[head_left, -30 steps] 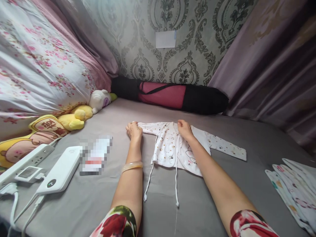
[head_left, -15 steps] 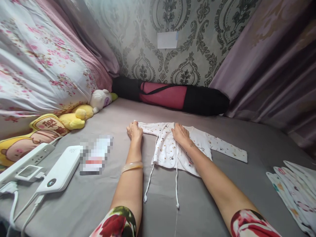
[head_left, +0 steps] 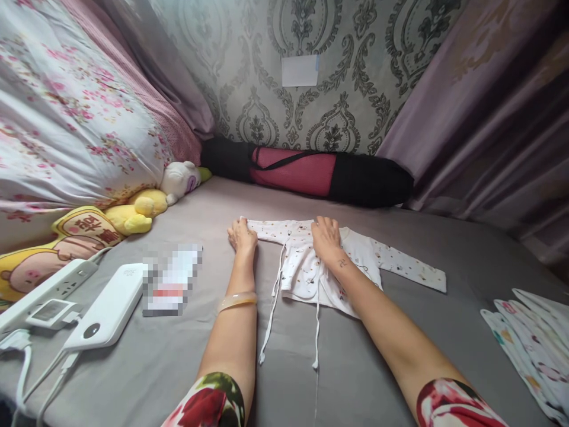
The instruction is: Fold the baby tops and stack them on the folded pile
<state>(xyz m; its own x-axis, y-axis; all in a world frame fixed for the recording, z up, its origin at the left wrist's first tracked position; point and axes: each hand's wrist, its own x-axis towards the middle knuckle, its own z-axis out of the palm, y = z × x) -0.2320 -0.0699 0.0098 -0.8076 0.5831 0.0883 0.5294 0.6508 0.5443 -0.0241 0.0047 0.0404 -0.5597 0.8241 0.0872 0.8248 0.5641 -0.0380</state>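
Note:
A small white patterned shirt [head_left: 300, 270] with long sleeves and thin white ties lies on the grey sheet [head_left: 284, 391]. My left hand [head_left: 243, 236] is closed on the cuff of its left-hand sleeve, which is stretched out sideways. At the neckline, near the middle, my right hand [head_left: 326, 238] has its fingers curled on the fabric, gripping it. The right-hand sleeve lies flat, slanting toward the right. Two ties hang down toward me from the shirt. My right forearm covers part of the shirt's front.
Power strip [head_left: 62, 290], white power bank [head_left: 109, 305] with cables and a blurred-out item [head_left: 173, 279] lie left. Plush toys [head_left: 140, 210] line the left edge. A black and red bag [head_left: 306, 172] lies at the back, folded clothes [head_left: 533, 350] at the right.
My right hand has shifted slightly right and up along the neckline. The shirt's lower left corner has drawn inward, and the upper edge looks straighter. My left hand stays on the cuff.

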